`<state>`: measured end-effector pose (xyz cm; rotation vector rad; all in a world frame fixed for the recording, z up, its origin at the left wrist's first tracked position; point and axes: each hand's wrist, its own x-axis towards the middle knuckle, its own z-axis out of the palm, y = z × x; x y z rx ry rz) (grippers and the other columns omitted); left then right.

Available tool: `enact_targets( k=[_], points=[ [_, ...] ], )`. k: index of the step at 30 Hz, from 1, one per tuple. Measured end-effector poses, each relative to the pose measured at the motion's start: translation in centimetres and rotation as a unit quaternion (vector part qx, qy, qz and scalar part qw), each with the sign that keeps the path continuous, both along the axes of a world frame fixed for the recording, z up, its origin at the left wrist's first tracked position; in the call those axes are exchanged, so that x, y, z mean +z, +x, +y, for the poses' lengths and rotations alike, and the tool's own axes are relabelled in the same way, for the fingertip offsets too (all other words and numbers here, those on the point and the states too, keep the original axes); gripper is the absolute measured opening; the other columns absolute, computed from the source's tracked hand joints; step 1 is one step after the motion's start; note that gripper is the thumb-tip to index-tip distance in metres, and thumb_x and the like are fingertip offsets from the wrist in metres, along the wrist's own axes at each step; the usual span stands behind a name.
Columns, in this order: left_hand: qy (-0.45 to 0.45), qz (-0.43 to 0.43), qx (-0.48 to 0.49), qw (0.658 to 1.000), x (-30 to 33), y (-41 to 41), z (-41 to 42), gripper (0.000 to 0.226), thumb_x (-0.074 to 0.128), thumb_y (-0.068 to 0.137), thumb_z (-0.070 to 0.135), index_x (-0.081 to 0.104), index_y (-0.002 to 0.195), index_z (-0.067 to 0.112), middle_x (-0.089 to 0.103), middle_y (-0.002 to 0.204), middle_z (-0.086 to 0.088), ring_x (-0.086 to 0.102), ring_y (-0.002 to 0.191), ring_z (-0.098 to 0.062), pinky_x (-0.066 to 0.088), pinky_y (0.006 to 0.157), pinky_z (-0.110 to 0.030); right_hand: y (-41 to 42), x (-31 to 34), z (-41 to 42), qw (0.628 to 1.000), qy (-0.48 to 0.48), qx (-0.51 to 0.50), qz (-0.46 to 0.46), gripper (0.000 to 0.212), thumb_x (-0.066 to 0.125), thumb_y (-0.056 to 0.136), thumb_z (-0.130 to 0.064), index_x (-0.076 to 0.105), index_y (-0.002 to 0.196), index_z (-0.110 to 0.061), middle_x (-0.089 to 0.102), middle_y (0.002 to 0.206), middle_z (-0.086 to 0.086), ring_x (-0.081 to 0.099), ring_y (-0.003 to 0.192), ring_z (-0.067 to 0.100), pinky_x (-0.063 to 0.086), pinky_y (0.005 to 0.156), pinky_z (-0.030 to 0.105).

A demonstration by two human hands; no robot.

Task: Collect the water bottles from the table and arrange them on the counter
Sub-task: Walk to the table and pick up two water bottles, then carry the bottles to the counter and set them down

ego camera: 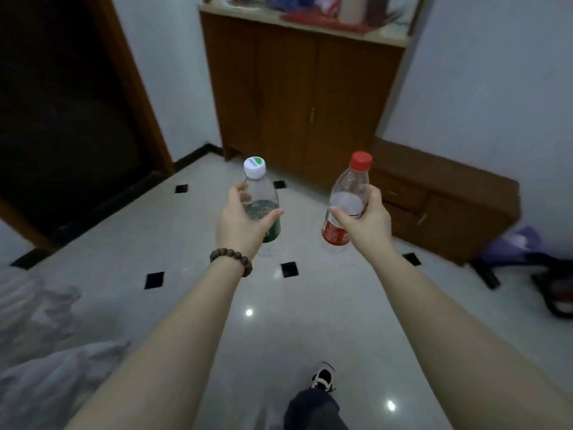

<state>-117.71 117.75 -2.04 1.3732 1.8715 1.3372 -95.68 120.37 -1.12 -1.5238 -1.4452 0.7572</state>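
While both bottles ride mid-frame above the tiled floor (192, 305), the left hand (240, 221) grips the green-labelled bottle (259, 193) and the right hand (364, 220) the red-capped bottle (348, 197). Carrying looks underway; next they need standing upright on the cluttered counter (310, 29) at upper centre.

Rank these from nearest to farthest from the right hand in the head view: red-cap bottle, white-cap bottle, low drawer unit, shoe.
1. Red-cap bottle: held in the right hand.
2. White-cap bottle: left, in the left hand.
3. Low drawer unit: against the right wall.
4. Shoe: on the floor below.
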Motion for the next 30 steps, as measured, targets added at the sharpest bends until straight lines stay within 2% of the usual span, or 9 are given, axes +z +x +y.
enact_targets(
  k=[3,6,11,14,19,23,30],
  points=[
    [0.001,0.01,-0.096,0.995,-0.6,8.0,1.6,0.079,0.081,0.063,0.047,0.037,0.127,0.032,0.051,0.114,0.013,0.054,0.105,-0.014,0.05,0.085,-0.033,8.3,-0.5,-2.5,0.995,-0.01,-0.095,0.006,0.067,0.077,0.072,-0.036,0.04,0.128,-0.028,0.056,0.122,-0.004,0.055,0.112,0.019,0.049,0.091,0.037],
    [0.002,0.017,-0.184,0.983,-0.9,16.2,2.3,0.076,0.082,0.063,0.046,0.036,0.123,0.034,0.054,0.118,0.011,0.055,0.106,-0.014,0.051,0.087,-0.035,16.0,-0.6,-5.7,0.982,-0.004,-0.186,0.014,0.069,0.078,0.071,-0.035,0.041,0.128,-0.025,0.058,0.121,-0.003,0.056,0.11,0.018,0.049,0.09,0.035],
    [0.014,0.025,-0.318,0.948,-0.8,30.0,1.5,0.072,0.082,0.061,0.046,0.037,0.117,0.036,0.049,0.108,0.018,0.052,0.1,-0.008,0.047,0.08,-0.027,27.6,-0.6,-12.2,0.949,0.004,-0.315,0.032,0.055,0.078,0.07,-0.033,0.045,0.114,-0.03,0.061,0.111,-0.008,0.06,0.099,0.014,0.05,0.086,0.033],
    [0.012,0.017,-0.377,0.926,-0.5,38.3,0.2,0.071,0.083,0.059,0.045,0.038,0.113,0.037,0.05,0.104,0.02,0.052,0.097,-0.006,0.044,0.076,-0.023,34.2,-0.3,-16.2,0.923,0.0,-0.383,0.023,0.058,0.078,0.071,-0.034,0.046,0.118,-0.027,0.061,0.111,-0.006,0.06,0.098,0.016,0.05,0.084,0.034],
    [0.024,0.001,-0.469,0.883,0.4,52.0,-3.5,0.07,0.085,0.059,0.045,0.039,0.111,0.037,0.05,0.1,0.02,0.053,0.094,-0.005,0.041,0.071,-0.018,45.3,0.2,-22.8,0.887,-0.01,-0.462,0.016,0.061,0.077,0.072,-0.036,0.043,0.123,-0.027,0.06,0.113,-0.005,0.058,0.102,0.017,0.046,0.079,0.031],
    [0.031,0.007,-0.527,0.85,0.3,61.7,-7.2,0.072,0.084,0.06,0.045,0.041,0.117,0.03,0.054,0.106,0.012,0.054,0.096,-0.009,0.046,0.079,-0.025,52.6,0.0,-28.1,0.854,-0.009,-0.519,0.014,0.069,0.077,0.073,-0.035,0.04,0.131,-0.025,0.057,0.12,-0.005,0.055,0.103,0.016,0.046,0.082,0.032],
    [0.021,0.002,-0.608,0.794,0.1,74.6,-12.8,0.073,0.083,0.062,0.042,0.039,0.119,0.032,0.05,0.113,0.015,0.05,0.102,-0.006,0.044,0.079,-0.022,60.8,-1.8,-36.6,0.799,-0.025,-0.6,0.036,0.07,0.077,0.074,-0.032,0.038,0.132,-0.024,0.054,0.125,-0.002,0.054,0.112,0.023,0.047,0.089,0.039]
  ],
)
